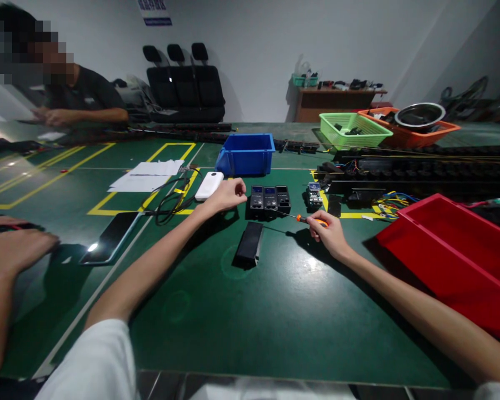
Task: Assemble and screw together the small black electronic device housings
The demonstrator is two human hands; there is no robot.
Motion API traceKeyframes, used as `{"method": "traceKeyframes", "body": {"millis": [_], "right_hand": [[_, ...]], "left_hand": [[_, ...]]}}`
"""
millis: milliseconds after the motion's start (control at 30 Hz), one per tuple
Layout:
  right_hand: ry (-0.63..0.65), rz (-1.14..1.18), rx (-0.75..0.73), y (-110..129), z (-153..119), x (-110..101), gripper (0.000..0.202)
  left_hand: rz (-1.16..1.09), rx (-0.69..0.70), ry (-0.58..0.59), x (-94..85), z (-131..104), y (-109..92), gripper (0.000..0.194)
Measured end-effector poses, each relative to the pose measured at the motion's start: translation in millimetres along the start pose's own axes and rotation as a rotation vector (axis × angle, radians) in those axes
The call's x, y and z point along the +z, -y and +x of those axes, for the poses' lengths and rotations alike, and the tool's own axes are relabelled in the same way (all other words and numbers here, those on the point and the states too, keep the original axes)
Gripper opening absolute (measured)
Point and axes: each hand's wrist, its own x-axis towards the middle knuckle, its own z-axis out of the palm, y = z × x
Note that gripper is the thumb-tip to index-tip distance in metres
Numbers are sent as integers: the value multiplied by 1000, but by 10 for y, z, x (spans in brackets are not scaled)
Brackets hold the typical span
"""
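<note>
Fitted well back from the left hand (pixel 231 194) with a loose, plain white short sleeve (pixel 94 364), softly creased, with a wide hem. Bare from hem to fingertips. Fitted likewise, far behind the right hand (pixel 328 230), with a whitish sleeve edge (pixel 495 391), mostly out of view.

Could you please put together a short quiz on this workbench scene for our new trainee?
1. What does the right hand hold, its thin shaft pointing toward the row of three black modules?
2. True or false: seen from the wearer, the blue bin stands beyond the black modules.
3. Which thing lies just on the near side of the black modules?
A) red bin
B) black block
C) white papers

Key:
1. An orange-handled screwdriver
2. True
3. B
</note>
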Motion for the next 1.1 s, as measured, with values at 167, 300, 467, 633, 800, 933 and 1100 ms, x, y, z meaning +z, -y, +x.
{"method": "traceKeyframes", "body": {"millis": [167, 300, 467, 633, 800, 933, 1100], "right_hand": [[-86, 26, -31, 13, -4, -2, 29], [-102, 29, -49, 8, -5, -1, 29], [-106, 47, -62, -2, -11, -6, 29], [-104, 45, -51, -10, -14, -13, 28], [-98, 42, -47, -26, -5, -22, 28], [-65, 41, -32, -30, -6, -17, 29], [34, -20, -35, 4, -28, 7, 31]], "left_hand": [[-136, 294, 168, -11, -396, -753, 8], [67, 483, 276, 234, -557, -1152, 8], [287, 537, 416, 642, -507, -1216, 9], [233, 539, 424, 681, -441, -1170, 14], [128, 451, 214, 489, -556, -1052, 20], [85, 197, 51, 409, -773, -861, 44], [-67, 43, 175, 351, -974, -635, 61]]}}
